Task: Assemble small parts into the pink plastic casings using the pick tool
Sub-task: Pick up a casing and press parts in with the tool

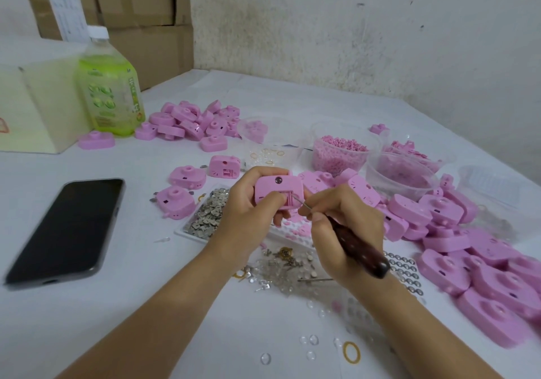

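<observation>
Pink casing (278,192) was held just above the white surface (140,255), in front of the person, the left hand (248,206) gripping it with curled fingers (263,171). The right hand (345,226) pinched the pick tool (360,247), tip at the casing's slot.

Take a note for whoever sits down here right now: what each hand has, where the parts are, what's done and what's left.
Left hand holds one pink casing above the table, its slotted face toward the camera.
Right hand grips the pick tool, metal tip at the casing's slotted opening.
Metal pieces lie heaped just left of the hands; small pink parts fill a clear tub behind.
More casings: back-left pile and right pile.
Done: cannot tell which piled casings are finished.
Left: finish the held casing, then the others.
</observation>
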